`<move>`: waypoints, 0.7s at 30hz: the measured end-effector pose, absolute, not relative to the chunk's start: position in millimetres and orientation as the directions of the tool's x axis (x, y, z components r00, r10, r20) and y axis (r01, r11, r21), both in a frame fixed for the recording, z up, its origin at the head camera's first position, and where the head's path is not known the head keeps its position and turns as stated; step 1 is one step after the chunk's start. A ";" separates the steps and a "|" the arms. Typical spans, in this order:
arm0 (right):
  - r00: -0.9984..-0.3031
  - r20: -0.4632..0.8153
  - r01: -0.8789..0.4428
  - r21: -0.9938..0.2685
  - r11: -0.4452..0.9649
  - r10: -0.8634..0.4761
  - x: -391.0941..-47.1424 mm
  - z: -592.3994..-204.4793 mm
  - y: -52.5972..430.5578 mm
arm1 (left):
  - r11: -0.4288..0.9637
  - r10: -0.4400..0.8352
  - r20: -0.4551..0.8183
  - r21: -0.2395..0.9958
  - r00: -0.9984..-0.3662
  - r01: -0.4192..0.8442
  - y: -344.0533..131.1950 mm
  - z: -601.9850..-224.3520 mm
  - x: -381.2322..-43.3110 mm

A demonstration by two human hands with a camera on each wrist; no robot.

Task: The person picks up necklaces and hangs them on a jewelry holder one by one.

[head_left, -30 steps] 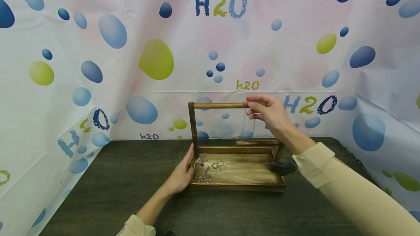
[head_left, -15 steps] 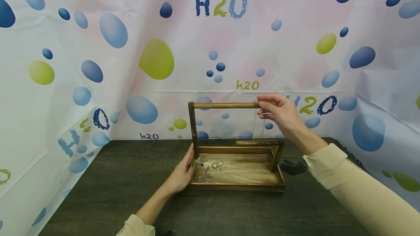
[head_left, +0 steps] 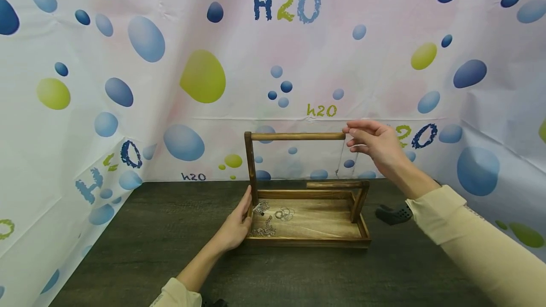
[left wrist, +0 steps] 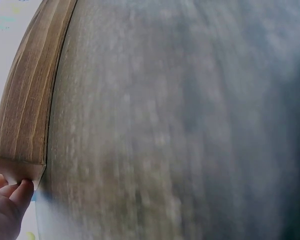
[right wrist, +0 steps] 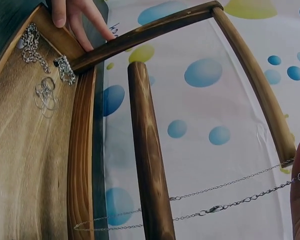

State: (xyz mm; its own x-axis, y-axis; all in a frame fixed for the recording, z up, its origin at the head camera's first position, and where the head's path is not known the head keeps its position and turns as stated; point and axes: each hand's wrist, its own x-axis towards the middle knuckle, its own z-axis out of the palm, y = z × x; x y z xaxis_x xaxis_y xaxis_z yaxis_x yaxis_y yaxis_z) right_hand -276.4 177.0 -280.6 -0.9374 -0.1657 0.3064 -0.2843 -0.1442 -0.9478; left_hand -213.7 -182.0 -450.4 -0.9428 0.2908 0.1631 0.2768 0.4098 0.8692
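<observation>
My right hand (head_left: 377, 146) pinches a thin silver chain necklace (right wrist: 213, 209) at the free right end of the upper wooden bar (head_left: 298, 136). The chain hangs down in a loop below the fingertips. In the right wrist view one strand touches the bar's end. My left hand (head_left: 232, 229) rests along the left end of the wooden jewelry stand (head_left: 307, 242), its fingers straight against the side. Inside the stand's tray lie a heap of silver chains (head_left: 264, 232), a smaller chain bunch (head_left: 261, 208) and several thin rings or hoops (head_left: 285, 214).
A shorter, lower bar (head_left: 337, 185) rises on a post at the tray's right end. The stand sits on a dark wooden table (head_left: 170, 231). Behind it hangs a white printed sheet (head_left: 239, 37). A black perforated strap piece (head_left: 392, 214) shows below the right sleeve.
My right hand has moved rightward along the upper bar to its free end, the necklace going with it. The left hand and the stand have stayed in place.
</observation>
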 end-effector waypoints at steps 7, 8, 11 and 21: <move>-0.938 0.316 -0.293 -0.943 -0.157 -0.146 -279.1 -279.9 187.5 | 0.407 0.288 0.163 0.871 -0.944 0.275 -181.9 -449.9 -214.6; -0.939 0.314 -0.292 -0.943 -0.158 -0.140 -279.6 -279.5 188.5 | 0.402 0.289 0.164 0.873 -0.943 0.275 -182.2 -449.8 -214.5; -0.941 0.312 -0.290 -0.943 -0.166 -0.131 -281.1 -278.3 190.8 | 0.389 0.287 0.166 0.880 -0.944 0.273 -182.8 -449.3 -214.8; -0.942 0.308 -0.286 -0.945 -0.161 -0.132 -285.0 -277.1 189.0 | 0.376 0.296 0.155 0.888 -0.942 0.265 -183.6 -448.6 -213.9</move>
